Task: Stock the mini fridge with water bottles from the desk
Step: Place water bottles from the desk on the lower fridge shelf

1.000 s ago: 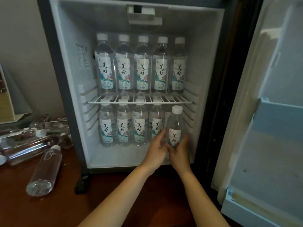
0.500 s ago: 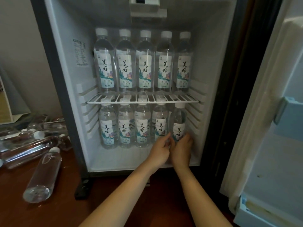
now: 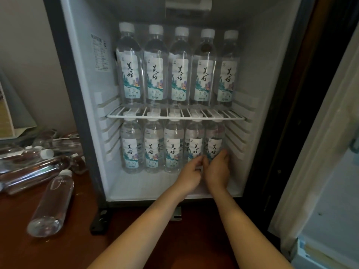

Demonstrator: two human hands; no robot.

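The mini fridge stands open on the desk. Several labelled water bottles stand in a row on its wire shelf, and several more stand on the floor below. The rightmost lower water bottle stands upright in line with its row, near the right wall. My left hand and my right hand reach into the fridge side by side. Their fingers curl round that bottle's lower part and hide its base.
The fridge door hangs open at the right. On the brown desk, left of the fridge, one clear bottle lies on its side, with a pile of several more bottles behind it. A pale box stands at the far left.
The bottle in my hands has gone back and under the wire shelf into the lower row's right end. Both hands followed it inward. My head has moved closer to the fridge.
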